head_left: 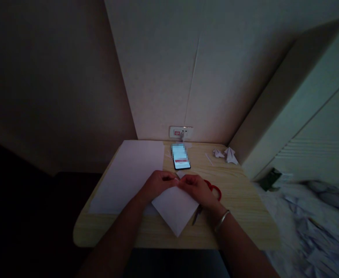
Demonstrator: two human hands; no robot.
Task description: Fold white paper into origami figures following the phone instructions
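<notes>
A white sheet of paper (175, 210) lies like a diamond near the front of the table, one corner towards me and a faint crease down its middle. My left hand (159, 182) pinches its far corner from the left. From the right, my right hand (196, 188) pinches the same corner, fingertips almost meeting the left ones. The exact fold between the fingers is hidden. Scissors with red handles (216, 192) lie partly under my right hand, the blades showing below it. Just beyond both hands rests a lit phone (181, 156).
A large white sheet (128, 173) covers the left of the wooden table (241, 216). Small folded paper pieces (230, 155) and a paper strip (209, 159) lie at the back right. A wall socket (181, 132) sits behind the phone. Crumpled papers (317, 239) lie on the right.
</notes>
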